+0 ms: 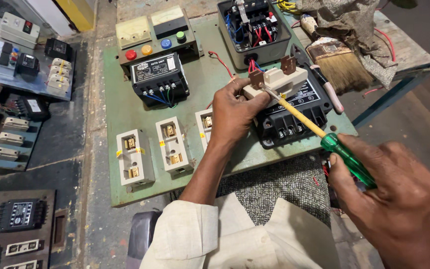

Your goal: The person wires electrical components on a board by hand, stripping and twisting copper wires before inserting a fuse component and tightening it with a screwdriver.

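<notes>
Left hand holds fuse carrier; right hand applies screwdriver.

there was one view only, from a camera worn on the person's head, looking steeply down and forward over the green panel board. it sat close: the right hand loomed large at the lower right edge, partly cut off, and the left hand lay near the middle. the cream sleeve filled the bottom edge. the floor panels ran off the left side, and the wooden bench off the top right.
</notes>
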